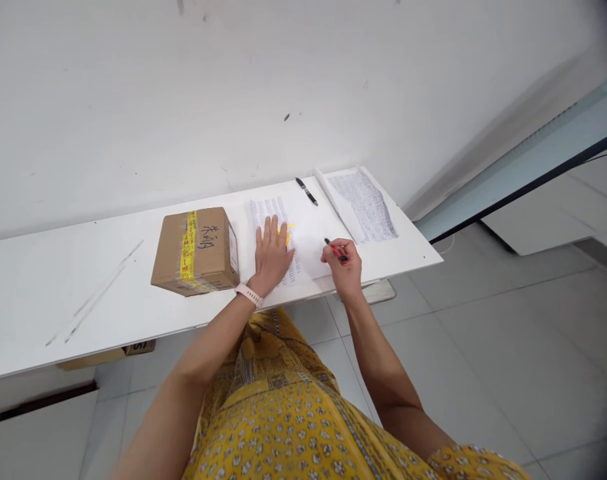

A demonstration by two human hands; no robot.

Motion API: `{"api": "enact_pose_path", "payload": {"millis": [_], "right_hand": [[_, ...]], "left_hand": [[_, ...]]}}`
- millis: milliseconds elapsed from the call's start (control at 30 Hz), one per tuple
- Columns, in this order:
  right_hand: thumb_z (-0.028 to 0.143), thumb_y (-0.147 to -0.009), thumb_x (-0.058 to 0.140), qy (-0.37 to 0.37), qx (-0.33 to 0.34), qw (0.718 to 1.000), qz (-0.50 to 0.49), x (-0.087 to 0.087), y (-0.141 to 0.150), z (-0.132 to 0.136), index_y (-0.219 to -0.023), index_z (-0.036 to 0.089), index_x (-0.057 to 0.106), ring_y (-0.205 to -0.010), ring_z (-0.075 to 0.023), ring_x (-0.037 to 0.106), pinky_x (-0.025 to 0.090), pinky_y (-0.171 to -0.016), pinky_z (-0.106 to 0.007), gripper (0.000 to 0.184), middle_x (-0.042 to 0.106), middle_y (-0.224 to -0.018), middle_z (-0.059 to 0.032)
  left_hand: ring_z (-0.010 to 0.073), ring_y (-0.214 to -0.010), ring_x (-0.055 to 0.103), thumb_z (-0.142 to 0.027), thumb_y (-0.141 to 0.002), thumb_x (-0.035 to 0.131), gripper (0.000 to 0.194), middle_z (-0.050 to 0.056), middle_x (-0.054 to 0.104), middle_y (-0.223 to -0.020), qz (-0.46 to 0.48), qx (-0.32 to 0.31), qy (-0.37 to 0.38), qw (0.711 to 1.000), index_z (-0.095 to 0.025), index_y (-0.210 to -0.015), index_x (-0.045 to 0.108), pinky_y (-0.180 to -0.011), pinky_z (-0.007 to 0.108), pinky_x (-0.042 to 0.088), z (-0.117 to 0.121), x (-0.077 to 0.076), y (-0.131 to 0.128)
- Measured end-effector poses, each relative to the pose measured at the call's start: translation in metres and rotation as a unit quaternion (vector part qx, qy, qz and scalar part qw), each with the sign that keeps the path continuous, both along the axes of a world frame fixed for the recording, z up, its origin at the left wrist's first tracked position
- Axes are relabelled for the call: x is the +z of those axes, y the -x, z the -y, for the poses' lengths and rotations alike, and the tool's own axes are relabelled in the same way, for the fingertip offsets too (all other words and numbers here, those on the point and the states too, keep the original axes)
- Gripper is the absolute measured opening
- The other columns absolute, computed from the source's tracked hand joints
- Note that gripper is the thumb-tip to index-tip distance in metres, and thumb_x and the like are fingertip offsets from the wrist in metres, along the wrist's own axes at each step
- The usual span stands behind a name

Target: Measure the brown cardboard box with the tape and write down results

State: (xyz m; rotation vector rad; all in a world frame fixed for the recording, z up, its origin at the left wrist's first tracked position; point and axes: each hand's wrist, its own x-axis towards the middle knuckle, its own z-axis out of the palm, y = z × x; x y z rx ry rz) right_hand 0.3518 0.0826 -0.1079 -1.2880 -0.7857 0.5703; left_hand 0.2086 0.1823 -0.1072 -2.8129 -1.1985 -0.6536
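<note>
My left hand (273, 257) lies flat with its fingers stretched out on a sheet of paper (308, 230) that has rows of writing on its left part. Something yellow (284, 237) shows partly from beneath those fingers; I cannot make out what it is. In my right hand (347, 268) is a red and black pen (337, 251), held in a writing grip over the sheet's right part. Whether the pen's tip touches the paper is hidden. A taped brown cardboard box (211, 250) with handwriting on top stands left of my left hand.
A black pen (306, 191) lies at the sheet's far edge. Farther right is another page (366, 207) densely covered in writing. These rest on a narrow white table (98, 267) against a wall (223, 93). A dark-edged panel (528, 160) stands beyond the table's right end.
</note>
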Motion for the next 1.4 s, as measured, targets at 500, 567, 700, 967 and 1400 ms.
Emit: {"api": "enact_pose_path", "payload": {"millis": [500,567,700,967,1400], "right_hand": [[0.046,-0.088,0.059,0.077,0.059,0.992,0.081,-0.029,0.024,0.007,-0.077,0.019,0.056,-0.064,-0.0129,0.053,0.045,-0.063,-0.027,0.029,0.059,-0.068,0.0014],[0.045,-0.088,0.058,0.07,0.071,0.992,0.081,-0.029,0.025,0.007,-0.083,0.02,0.054,-0.064,-0.0127,0.053,0.044,-0.062,-0.026,0.026,0.059,-0.071,0.0016],[0.045,-0.085,0.063,0.095,0.069,0.989,0.089,-0.03,0.027,0.004,-0.085,0.021,0.053,-0.064,-0.0141,0.057,0.046,-0.063,-0.028,0.026,0.061,-0.071,0.0011],[0.036,-0.084,0.055,0.093,-0.016,0.975,0.204,-0.03,0.032,0.003,-0.063,0.024,0.035,-0.051,-0.0102,0.036,0.033,-0.052,-0.026,0.031,0.035,-0.054,0.0081],[0.037,-0.085,0.054,0.106,-0.003,0.969,0.224,-0.03,0.031,0.003,-0.063,0.024,0.035,-0.052,-0.0112,0.037,0.034,-0.053,-0.027,0.032,0.035,-0.054,0.0071]], "left_hand": [[0.0279,-0.131,0.054,-0.029,-0.1,0.047,0.042,0.013,0.056,-0.144,-0.056,-0.119,-0.026,0.991,-0.016,-0.14,0.054,-0.111,0.047,0.038,0.09,-0.047,0.05],[0.0273,-0.131,0.054,-0.028,-0.101,0.046,0.043,0.012,0.056,-0.144,-0.055,-0.108,-0.02,0.992,-0.017,-0.141,0.053,-0.111,0.047,0.037,0.09,-0.048,0.048],[0.026,-0.132,0.053,-0.027,-0.1,0.046,0.043,0.011,0.056,-0.144,-0.045,-0.096,0.003,0.994,-0.021,-0.142,0.053,-0.113,0.045,0.036,0.092,-0.053,0.046],[0.0264,-0.131,0.054,-0.027,-0.102,0.044,0.041,0.01,0.056,-0.144,-0.029,-0.1,0.0,0.995,-0.019,-0.14,0.055,-0.112,0.046,0.037,0.093,-0.053,0.047],[0.027,-0.13,0.055,-0.027,-0.101,0.044,0.042,0.01,0.056,-0.143,-0.015,-0.099,0.009,0.995,-0.019,-0.141,0.054,-0.112,0.047,0.038,0.094,-0.055,0.046]]}}
